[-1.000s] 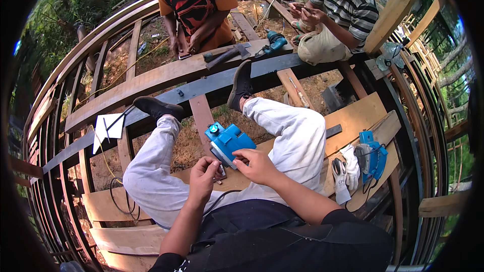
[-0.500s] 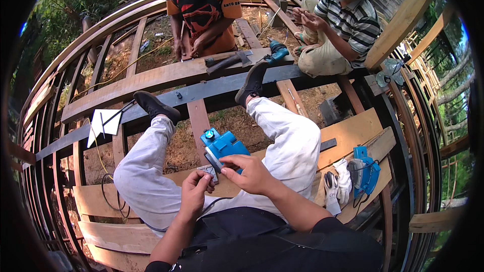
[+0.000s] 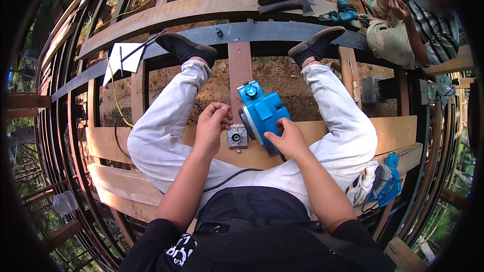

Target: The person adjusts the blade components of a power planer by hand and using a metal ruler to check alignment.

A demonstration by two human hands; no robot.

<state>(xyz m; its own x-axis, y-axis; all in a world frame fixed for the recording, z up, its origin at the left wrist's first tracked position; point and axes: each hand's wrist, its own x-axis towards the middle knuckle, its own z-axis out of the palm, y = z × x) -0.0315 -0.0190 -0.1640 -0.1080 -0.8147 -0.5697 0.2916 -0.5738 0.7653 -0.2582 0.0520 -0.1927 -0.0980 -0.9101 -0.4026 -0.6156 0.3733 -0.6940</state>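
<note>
Between my legs a blue electric planer (image 3: pixel 267 113) lies tilted on its side, its round knob toward the far side. My right hand (image 3: pixel 290 140) curls over its near right edge, thumb and fingers on the body. Just left of the planer, my left hand (image 3: pixel 212 127) is raised with thumb and fingertips pinched together; whatever they hold is too small to make out. Below those fingertips sits a square grey metal part (image 3: pixel 237 136) with a round socket in its middle, resting on a pale plank (image 3: pixel 194 135).
A second blue power tool (image 3: pixel 387 181) and gloves (image 3: pixel 362 184) lie by my right knee. Across the dark beam (image 3: pixel 262 31) are an axe (image 3: pixel 287 6) and a teal drill (image 3: pixel 342 12). Two people sit beyond. Gaps open between beams; a black cord crosses my lap.
My view has tilted down and shifted, so the planer and square part show more fully. My left hand has lifted away from the square part; my right hand stays at the planer.
</note>
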